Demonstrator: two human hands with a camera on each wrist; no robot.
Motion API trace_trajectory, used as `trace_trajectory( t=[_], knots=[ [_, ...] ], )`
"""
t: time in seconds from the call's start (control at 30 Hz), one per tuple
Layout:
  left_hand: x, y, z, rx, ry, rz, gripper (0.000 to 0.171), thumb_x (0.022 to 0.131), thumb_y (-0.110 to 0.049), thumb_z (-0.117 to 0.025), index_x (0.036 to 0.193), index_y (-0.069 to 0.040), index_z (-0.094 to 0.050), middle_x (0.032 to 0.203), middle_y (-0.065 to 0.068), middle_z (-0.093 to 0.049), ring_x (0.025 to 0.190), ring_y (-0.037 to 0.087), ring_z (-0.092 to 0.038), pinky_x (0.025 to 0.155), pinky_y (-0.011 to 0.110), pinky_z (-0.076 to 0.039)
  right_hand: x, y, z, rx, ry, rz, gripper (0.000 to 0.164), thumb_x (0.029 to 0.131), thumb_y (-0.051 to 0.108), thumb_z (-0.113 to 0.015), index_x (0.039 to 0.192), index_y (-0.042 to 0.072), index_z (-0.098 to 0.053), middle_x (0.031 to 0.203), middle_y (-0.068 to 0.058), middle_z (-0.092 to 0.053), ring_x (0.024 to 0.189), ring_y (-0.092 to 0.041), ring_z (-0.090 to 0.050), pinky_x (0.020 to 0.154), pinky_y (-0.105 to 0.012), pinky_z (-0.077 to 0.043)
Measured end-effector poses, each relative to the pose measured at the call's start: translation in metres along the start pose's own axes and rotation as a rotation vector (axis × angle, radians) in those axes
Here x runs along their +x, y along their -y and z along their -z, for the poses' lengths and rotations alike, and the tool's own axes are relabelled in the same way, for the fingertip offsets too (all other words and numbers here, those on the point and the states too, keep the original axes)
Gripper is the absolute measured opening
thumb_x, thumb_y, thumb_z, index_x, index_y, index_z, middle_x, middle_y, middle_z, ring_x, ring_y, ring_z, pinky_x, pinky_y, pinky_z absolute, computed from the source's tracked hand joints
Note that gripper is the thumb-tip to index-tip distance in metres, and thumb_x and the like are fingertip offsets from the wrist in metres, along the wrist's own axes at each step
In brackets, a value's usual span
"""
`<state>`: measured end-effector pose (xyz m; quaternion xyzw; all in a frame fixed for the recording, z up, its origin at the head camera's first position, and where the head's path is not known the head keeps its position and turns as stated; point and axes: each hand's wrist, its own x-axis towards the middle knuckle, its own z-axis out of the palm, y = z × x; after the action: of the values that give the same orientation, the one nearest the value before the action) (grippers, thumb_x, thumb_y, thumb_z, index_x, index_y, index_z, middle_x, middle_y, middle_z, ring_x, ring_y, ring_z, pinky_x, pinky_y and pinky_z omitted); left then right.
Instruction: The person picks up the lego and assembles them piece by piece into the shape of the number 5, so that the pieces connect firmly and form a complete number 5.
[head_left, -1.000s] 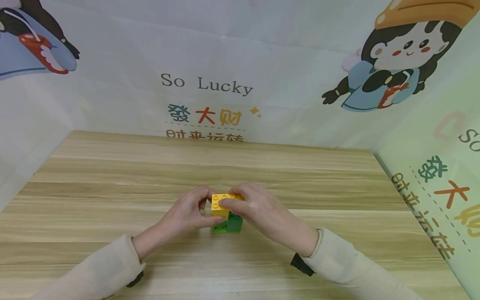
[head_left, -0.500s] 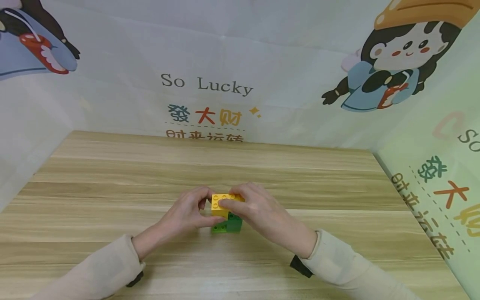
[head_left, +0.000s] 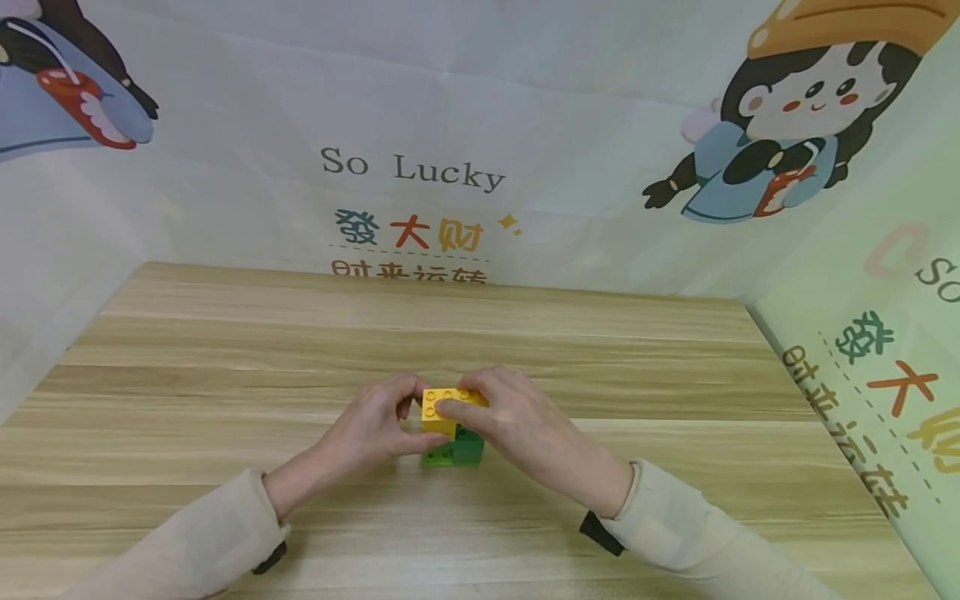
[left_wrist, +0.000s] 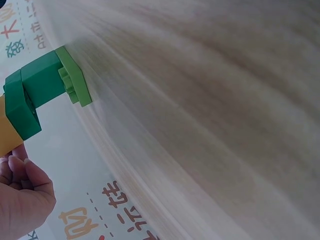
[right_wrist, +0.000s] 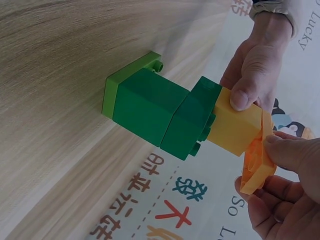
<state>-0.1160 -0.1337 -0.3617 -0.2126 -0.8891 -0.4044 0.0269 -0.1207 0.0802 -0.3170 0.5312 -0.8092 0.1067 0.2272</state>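
Observation:
A tower of building blocks stands on the table. Its bottom is a light green plate (right_wrist: 109,97), with a tall dark green block (right_wrist: 150,107) on it. Above sits a second dark green block (right_wrist: 190,120), jutting sideways, then a yellow block (right_wrist: 232,127). My left hand (head_left: 371,417) grips the yellow block, its thumb on the side. A thin yellow-orange studded plate (head_left: 435,398) lies on top and overhangs, its hollow underside showing in the right wrist view. My right hand (head_left: 528,429) pinches this plate between thumb and fingers. Whether the plate is fully seated, I cannot tell.
The wood-grain table (head_left: 247,358) runs back to a pale printed cloth (head_left: 570,150) with lettering and cartoon figures. A similar printed cloth (head_left: 877,283) borders the right side. Black bands (head_left: 602,533) show under both sleeves.

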Motion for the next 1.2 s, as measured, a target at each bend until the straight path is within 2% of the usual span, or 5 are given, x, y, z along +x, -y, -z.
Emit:
trace_trajectory(
  t=[0.17, 0.37, 0.73, 0.97, 1.2],
  knots=[
    [0.0007, -0.0018, 0.0016, 0.001, 0.008, 0.011, 0.032, 0.068, -0.022, -0.084, 0.089, -0.014, -0.062, 0.068, 0.001, -0.046, 0.062, 0.009, -0.037, 0.054, 0.019, -0.029, 0.0004, 0.0012, 0.0029, -0.012, 0.017, -0.003, 0.041, 0.073, -0.004, -0.075, 0.107, 0.018, -0.068, 0.106, -0.009, -0.062, 0.097, -0.022, -0.06, 0.081, -0.032, -0.051],
    [0.001, -0.0011, 0.0004, 0.01, 0.003, -0.01, 0.032, 0.069, -0.024, -0.084, 0.089, -0.012, -0.062, 0.068, 0.002, -0.046, 0.062, 0.008, -0.036, 0.053, 0.02, -0.029, -0.002, 0.0001, 0.0003, -0.018, -0.01, 0.009, 0.041, 0.073, -0.004, -0.075, 0.107, 0.018, -0.067, 0.106, -0.009, -0.062, 0.097, -0.022, -0.06, 0.082, -0.033, -0.05],
    [0.0019, -0.0034, 0.0017, 0.013, 0.006, 0.007, 0.032, 0.068, -0.023, -0.084, 0.091, -0.013, -0.063, 0.069, -0.002, -0.045, 0.061, 0.009, -0.037, 0.053, 0.02, -0.028, -0.0028, -0.0007, -0.0016, 0.0, -0.016, 0.002, 0.044, 0.072, -0.004, -0.076, 0.107, 0.019, -0.063, 0.105, -0.009, -0.062, 0.096, -0.022, -0.06, 0.081, -0.034, -0.05],
    [0.0016, -0.0006, 0.0, 0.016, -0.004, 0.009, 0.032, 0.068, -0.023, -0.084, 0.089, -0.012, -0.062, 0.069, 0.002, -0.046, 0.062, 0.009, -0.037, 0.053, 0.02, -0.029, -0.0012, -0.0001, -0.0029, -0.007, 0.0, -0.032, 0.037, 0.075, 0.001, -0.076, 0.105, 0.02, -0.067, 0.103, -0.008, -0.063, 0.095, -0.022, -0.061, 0.077, -0.034, -0.05],
    [0.0004, -0.0002, -0.0004, 0.021, -0.01, 0.004, 0.033, 0.068, -0.025, -0.084, 0.09, -0.012, -0.063, 0.068, 0.003, -0.048, 0.061, 0.007, -0.037, 0.053, 0.02, -0.029, -0.0028, -0.0008, -0.0066, 0.026, -0.027, -0.053, 0.028, 0.078, 0.01, -0.076, 0.103, 0.02, -0.07, 0.102, -0.007, -0.062, 0.093, -0.021, -0.06, 0.075, -0.031, -0.049]
  ],
)
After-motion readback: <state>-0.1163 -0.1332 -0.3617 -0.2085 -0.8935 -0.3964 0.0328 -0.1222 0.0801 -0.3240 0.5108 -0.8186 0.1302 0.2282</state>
